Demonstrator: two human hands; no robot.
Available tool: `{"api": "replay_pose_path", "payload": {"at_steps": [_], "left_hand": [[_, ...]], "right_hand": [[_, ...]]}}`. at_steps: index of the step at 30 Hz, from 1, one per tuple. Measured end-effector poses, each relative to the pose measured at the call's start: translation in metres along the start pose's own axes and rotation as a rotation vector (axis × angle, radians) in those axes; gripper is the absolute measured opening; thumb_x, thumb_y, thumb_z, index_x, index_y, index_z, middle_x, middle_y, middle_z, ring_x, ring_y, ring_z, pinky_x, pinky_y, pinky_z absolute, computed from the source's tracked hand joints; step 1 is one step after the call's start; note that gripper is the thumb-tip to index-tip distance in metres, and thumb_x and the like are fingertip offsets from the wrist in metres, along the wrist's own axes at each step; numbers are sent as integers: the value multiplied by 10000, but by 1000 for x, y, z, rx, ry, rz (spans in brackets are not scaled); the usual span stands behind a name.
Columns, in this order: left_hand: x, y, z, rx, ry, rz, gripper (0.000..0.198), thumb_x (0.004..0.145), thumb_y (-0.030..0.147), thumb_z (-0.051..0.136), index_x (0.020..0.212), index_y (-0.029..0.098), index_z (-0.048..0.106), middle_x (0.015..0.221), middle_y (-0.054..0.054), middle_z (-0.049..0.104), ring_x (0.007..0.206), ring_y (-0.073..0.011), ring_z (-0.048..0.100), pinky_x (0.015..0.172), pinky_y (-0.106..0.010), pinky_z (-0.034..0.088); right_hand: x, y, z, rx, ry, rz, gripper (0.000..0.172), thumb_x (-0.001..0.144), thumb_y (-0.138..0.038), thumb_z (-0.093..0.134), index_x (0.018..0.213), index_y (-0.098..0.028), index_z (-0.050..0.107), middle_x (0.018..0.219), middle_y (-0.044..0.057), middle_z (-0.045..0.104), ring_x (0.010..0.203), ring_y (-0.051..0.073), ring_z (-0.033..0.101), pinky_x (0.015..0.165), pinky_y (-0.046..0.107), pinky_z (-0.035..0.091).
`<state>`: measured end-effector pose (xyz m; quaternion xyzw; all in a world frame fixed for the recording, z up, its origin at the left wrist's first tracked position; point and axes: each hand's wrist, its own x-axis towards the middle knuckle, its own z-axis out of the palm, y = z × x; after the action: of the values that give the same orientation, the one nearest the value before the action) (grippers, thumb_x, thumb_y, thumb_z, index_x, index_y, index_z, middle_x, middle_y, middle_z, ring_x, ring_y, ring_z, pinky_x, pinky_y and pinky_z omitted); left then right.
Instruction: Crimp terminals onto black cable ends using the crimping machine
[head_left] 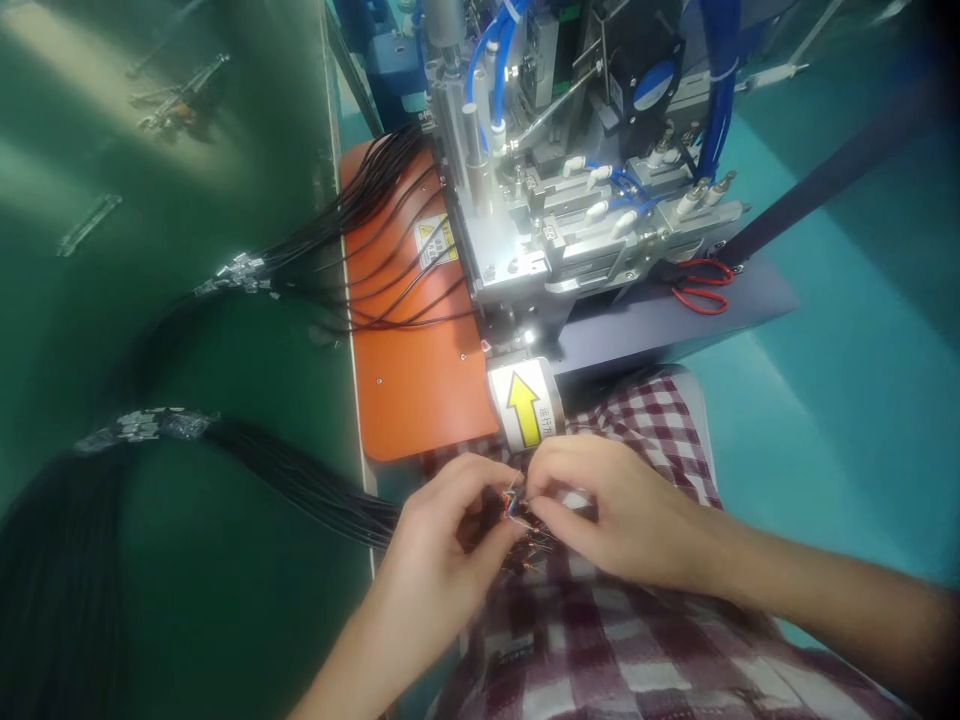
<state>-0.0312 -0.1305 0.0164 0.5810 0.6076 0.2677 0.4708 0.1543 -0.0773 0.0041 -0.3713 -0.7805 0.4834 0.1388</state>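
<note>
Just above my checkered lap, my left hand is closed around the ends of a bundle of black cables, which runs in from the green table on the left. Thin coloured wires stick out of the cable ends between my two hands. My right hand meets them from the other side, thumb and fingertips pinched at the wires. Which single wire the right fingers hold is too small to make out. More stripped ends with copper-coloured tips hang below the fingers.
Ahead stands a metal machine with blue air hoses, and an orange plate on its left side. Several black cables lie across that plate. Red-handled scissors rest on the machine's grey base. The green table carries tied cable bundles.
</note>
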Motion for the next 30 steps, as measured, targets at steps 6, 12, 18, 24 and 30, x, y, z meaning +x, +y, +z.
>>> {"api": "replay_pose_path", "payload": {"at_steps": [6,12,18,24,30], "left_hand": [[-1,2,-8,-97,210,-90,84,791,263,703,762,189,675,772,-20,668,679,-127,571,616,-216,434],[0,-1,-19,-573,353,-292,204,722,306,784,801,154,672,709,-27,671,597,-87,554,535,-168,404],[5,3,-25,-718,319,-295,264,682,309,806,725,113,634,602,-17,635,391,13,293,410,-153,190],[6,3,-27,-736,297,-280,271,684,306,799,719,103,623,598,-22,627,386,15,285,417,-167,176],[6,2,-29,-754,250,-244,232,717,290,777,733,103,640,612,-14,619,389,18,277,425,-176,178]], "right_hand": [[11,-15,-11,296,66,61,142,907,-218,533,829,-188,647,771,-15,651,688,103,582,584,224,434],[24,-18,-6,268,307,-115,168,940,-195,501,1042,-198,635,863,18,657,715,116,588,651,246,485],[40,-22,3,164,317,-274,264,924,-108,491,1129,-206,627,1012,56,657,867,145,625,803,293,516],[47,-22,6,131,276,-344,291,936,-106,472,1155,-196,641,1023,71,645,889,153,636,827,318,523],[51,-20,9,107,280,-389,279,932,-107,491,1124,-192,674,1000,69,651,873,147,633,786,305,528]]}}
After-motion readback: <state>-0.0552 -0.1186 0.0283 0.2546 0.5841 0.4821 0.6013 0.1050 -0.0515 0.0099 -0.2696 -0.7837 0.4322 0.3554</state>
